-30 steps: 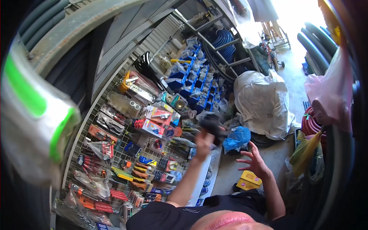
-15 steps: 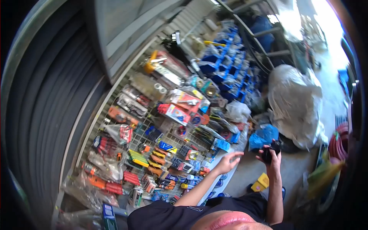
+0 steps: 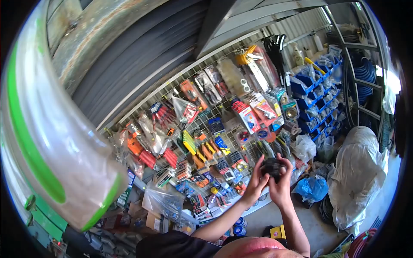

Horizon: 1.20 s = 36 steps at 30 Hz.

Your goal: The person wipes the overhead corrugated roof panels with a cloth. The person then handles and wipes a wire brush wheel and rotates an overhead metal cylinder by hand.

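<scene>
A small black bundled item (image 3: pixel 272 165), its exact kind too blurred to make out, is held up between my two hands in front of the display rack. My left hand (image 3: pixel 257 182) closes on its left side with the fingers pointing up. From the other side, my right hand (image 3: pixel 282 185) wraps round it with fingers and thumb. Behind the hands hang packaged tools, among them yellow and orange handled tools (image 3: pixel 204 152) on the wire grid.
Blue parts bins (image 3: pixel 316 94) stack at the back right beside a metal ladder-like frame (image 3: pixel 363 81). A large white wrapped bundle (image 3: pixel 359 176) and a blue plastic bag (image 3: pixel 310 188) lie right. A white-and-green wrapped roll (image 3: pixel 56 129) looms close at left. A yellow object (image 3: pixel 277 232) lies on the floor.
My left hand has come over to the black item, which my right hand alone held before. The view has swung left, bringing the white-and-green roll into sight.
</scene>
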{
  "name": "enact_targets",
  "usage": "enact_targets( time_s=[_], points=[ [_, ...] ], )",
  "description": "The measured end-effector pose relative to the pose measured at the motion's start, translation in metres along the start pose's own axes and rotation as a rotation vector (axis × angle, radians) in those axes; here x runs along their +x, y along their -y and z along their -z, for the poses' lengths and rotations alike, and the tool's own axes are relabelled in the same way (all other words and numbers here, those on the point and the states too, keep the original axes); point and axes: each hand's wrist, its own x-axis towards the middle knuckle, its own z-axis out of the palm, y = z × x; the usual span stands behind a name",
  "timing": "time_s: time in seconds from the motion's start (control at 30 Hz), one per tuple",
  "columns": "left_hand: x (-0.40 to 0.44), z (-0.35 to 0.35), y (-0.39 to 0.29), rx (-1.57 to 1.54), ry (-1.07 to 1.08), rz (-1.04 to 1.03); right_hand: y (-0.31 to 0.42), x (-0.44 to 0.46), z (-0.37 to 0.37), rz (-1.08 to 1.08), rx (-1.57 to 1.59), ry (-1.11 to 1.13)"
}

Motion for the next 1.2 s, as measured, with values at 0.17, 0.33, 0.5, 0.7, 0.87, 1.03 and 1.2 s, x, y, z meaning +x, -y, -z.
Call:
enact_targets(
  time_s=[0.17,0.33,0.5,0.7,0.87,1.03,1.2],
  points=[
    [0.053,0.014,-0.099,0.463,-0.049,-0.419,0.086,0.021,-0.031,0.312,-0.101,0.099],
    [0.123,0.007,-0.276,1.196,-0.259,-1.586,0.089,-0.004,0.001,0.190,-0.033,0.065],
    [0.147,-0.017,-0.375,1.585,-0.682,-2.188,0.080,-0.017,0.016,-0.064,-0.013,0.134],
    [0.114,0.069,-0.425,2.231,-0.495,-2.067,0.075,-0.026,0.044,-0.208,0.075,0.172],
    [0.078,0.143,-0.403,2.049,-1.104,-1.892,0.066,-0.017,0.076,-0.273,0.049,0.147],
    [0.067,0.274,-0.390,1.001,-1.326,-1.803,0.062,-0.016,0.100,-0.335,0.100,0.091],
    [0.053,0.298,-0.421,0.304,-1.333,-1.780,0.041,-0.037,0.115,-0.421,0.148,0.026]
  ],
)
